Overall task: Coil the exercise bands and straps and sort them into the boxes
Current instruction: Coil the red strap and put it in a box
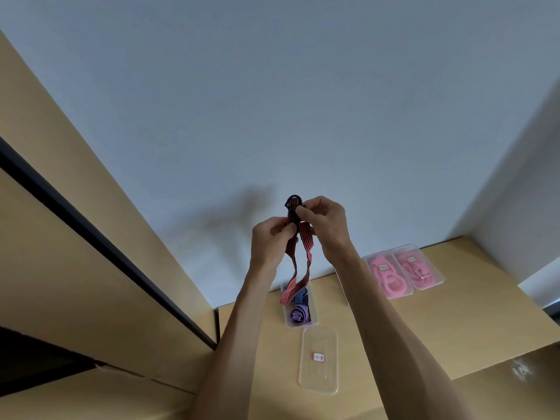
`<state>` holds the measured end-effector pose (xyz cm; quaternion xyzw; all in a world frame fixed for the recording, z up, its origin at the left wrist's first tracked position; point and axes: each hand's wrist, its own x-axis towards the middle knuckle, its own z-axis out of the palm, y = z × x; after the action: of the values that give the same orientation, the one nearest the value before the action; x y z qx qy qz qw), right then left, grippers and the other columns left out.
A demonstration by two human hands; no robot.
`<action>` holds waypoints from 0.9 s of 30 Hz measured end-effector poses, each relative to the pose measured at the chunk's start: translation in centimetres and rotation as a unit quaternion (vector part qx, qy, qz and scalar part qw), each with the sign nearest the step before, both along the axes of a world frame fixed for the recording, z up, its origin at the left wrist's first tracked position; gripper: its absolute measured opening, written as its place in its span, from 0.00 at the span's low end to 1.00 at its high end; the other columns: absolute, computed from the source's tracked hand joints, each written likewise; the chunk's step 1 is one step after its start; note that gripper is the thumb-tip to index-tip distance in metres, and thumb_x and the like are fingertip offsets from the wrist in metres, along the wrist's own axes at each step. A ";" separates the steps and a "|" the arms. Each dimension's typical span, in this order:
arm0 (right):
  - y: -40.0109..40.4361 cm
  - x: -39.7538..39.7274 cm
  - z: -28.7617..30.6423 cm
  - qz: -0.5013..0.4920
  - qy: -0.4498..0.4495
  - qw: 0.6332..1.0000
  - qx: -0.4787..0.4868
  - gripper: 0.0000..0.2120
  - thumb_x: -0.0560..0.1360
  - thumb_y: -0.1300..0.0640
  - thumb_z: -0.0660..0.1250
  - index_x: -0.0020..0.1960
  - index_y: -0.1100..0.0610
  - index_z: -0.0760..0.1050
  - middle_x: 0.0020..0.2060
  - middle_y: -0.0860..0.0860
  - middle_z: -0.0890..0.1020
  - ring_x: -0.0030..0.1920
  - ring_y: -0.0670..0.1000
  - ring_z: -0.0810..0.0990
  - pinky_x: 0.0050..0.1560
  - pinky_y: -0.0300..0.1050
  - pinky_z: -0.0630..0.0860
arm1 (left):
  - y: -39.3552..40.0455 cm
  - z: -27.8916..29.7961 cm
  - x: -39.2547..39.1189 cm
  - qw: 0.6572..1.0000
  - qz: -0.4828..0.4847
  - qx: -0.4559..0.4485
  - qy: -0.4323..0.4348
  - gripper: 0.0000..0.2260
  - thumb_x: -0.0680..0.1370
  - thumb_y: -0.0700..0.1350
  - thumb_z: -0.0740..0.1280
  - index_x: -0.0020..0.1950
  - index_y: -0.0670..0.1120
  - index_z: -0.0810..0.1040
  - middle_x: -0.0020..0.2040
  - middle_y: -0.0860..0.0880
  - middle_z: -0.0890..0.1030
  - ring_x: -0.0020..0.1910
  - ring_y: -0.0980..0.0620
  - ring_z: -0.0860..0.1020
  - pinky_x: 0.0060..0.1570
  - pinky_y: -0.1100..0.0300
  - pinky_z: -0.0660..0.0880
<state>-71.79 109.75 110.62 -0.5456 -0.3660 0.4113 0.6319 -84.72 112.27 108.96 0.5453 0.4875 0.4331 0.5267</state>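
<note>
Near the middle of the frame, both hands hold up the red striped strap (298, 247) — the right hand (325, 222) pinches its top, just under a dark ring (294, 199), while the left hand (272, 237) pinches it slightly lower and to the left. From the fingers (300, 211) the strap's long axis runs straight down, its loop dangling into the open clear box (313, 321) on the table (394, 328). Coiling would likely begin at the pinched top. 2 lidded boxes (403, 269) of pink bands sit at right.
</note>
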 end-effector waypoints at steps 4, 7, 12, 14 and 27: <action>0.5 0.0 -0.4 -0.053 -0.081 0.995 -0.020 0.02 0.73 0.63 0.71 0.44 0.61 0.79 0.33 0.50 0.81 0.31 0.44 0.78 0.35 0.39 0.74 | -0.1 -0.1 -0.3 0.996 0.077 0.035 -0.007 0.05 0.76 0.38 0.72 0.44 0.47 0.85 0.35 0.50 0.85 0.34 0.52 0.83 0.38 0.59 0.80; 0.5 0.0 -0.6 -0.105 -0.109 0.988 -0.036 0.11 0.74 0.65 0.66 0.54 0.56 0.72 0.40 0.54 0.82 0.33 0.44 0.80 0.34 0.38 0.74 | 0.2 0.2 -0.6 0.992 0.095 0.073 -0.038 0.03 0.75 0.38 0.72 0.46 0.43 0.86 0.36 0.49 0.85 0.35 0.51 0.82 0.37 0.60 0.79; 0.6 -0.8 0.5 0.019 -0.042 0.999 -0.007 0.13 0.72 0.70 0.59 0.46 0.63 0.81 0.41 0.60 0.83 0.41 0.52 0.81 0.44 0.48 0.78 | 0.2 0.6 0.3 0.979 0.058 0.187 0.058 0.05 0.77 0.39 0.72 0.49 0.45 0.87 0.40 0.54 0.85 0.38 0.56 0.84 0.40 0.64 0.79; 0.3 -0.7 0.9 0.061 0.018 0.998 0.005 0.14 0.72 0.64 0.60 0.48 0.62 0.84 0.43 0.56 0.85 0.44 0.51 0.82 0.45 0.44 0.79 | 0.0 0.6 0.6 0.970 0.070 0.220 0.083 0.04 0.77 0.40 0.73 0.50 0.44 0.87 0.40 0.54 0.85 0.38 0.58 0.83 0.40 0.67 0.79; -0.1 1.0 0.9 0.063 0.034 0.996 0.052 0.08 0.78 0.60 0.69 0.49 0.64 0.83 0.41 0.57 0.84 0.46 0.58 0.85 0.51 0.50 0.82 | 0.4 0.4 -0.5 0.991 -0.127 -0.032 -0.039 0.16 0.78 0.51 0.63 0.53 0.41 0.84 0.45 0.48 0.86 0.46 0.51 0.84 0.48 0.58 0.79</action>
<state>-70.75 109.63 111.52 -0.4735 -0.3992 0.4488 0.6442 -85.23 112.63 109.40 0.5682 0.4070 0.3680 0.6133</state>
